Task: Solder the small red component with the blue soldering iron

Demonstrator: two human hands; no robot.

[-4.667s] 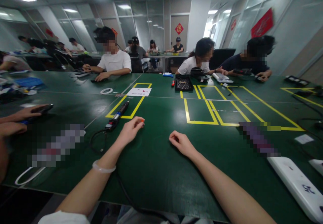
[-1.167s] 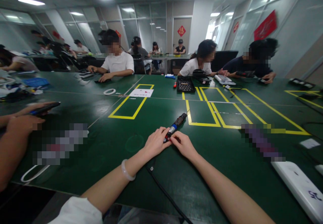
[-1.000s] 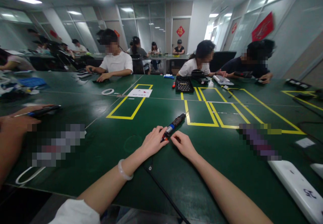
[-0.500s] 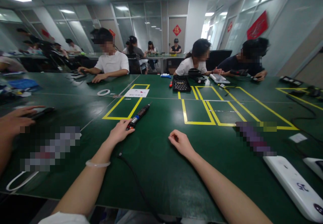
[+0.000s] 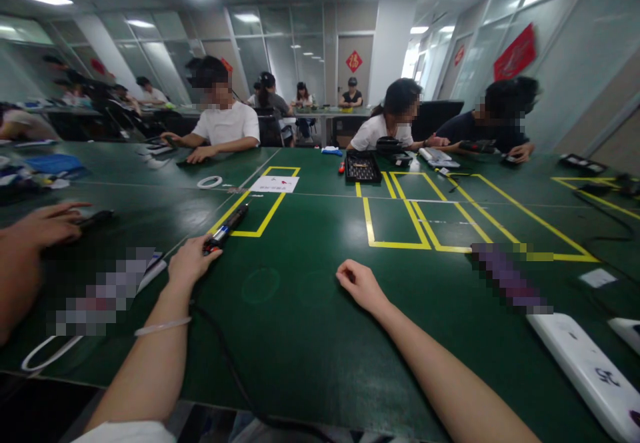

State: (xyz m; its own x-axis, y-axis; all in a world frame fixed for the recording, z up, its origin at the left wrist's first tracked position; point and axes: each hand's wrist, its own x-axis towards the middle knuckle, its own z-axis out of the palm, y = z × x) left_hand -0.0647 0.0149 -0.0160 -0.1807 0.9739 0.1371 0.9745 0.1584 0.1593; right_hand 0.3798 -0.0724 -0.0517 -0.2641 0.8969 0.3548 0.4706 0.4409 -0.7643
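My left hand [image 5: 191,261] is closed around the rear end of a slim electric screwdriver [image 5: 227,227], black with a blue band, its tip pointing away to the right. The tool lies low over the green table, partly across a yellow tape outline [image 5: 246,234]. A black cable [image 5: 225,346] runs from near my left wrist toward the table's front edge. My right hand [image 5: 361,284] rests on the table with its fingers loosely curled and nothing visible in them.
A white paper [image 5: 275,184] and a white ring [image 5: 209,182] lie ahead. A black tray [image 5: 363,167] of small parts stands farther back. At right is a white power strip [image 5: 580,356]. Another person's hand [image 5: 45,230] is at left; co-workers sit opposite.
My left hand has moved left with the electric screwdriver, and the cable has shifted with it. My right hand stays in place on the table.
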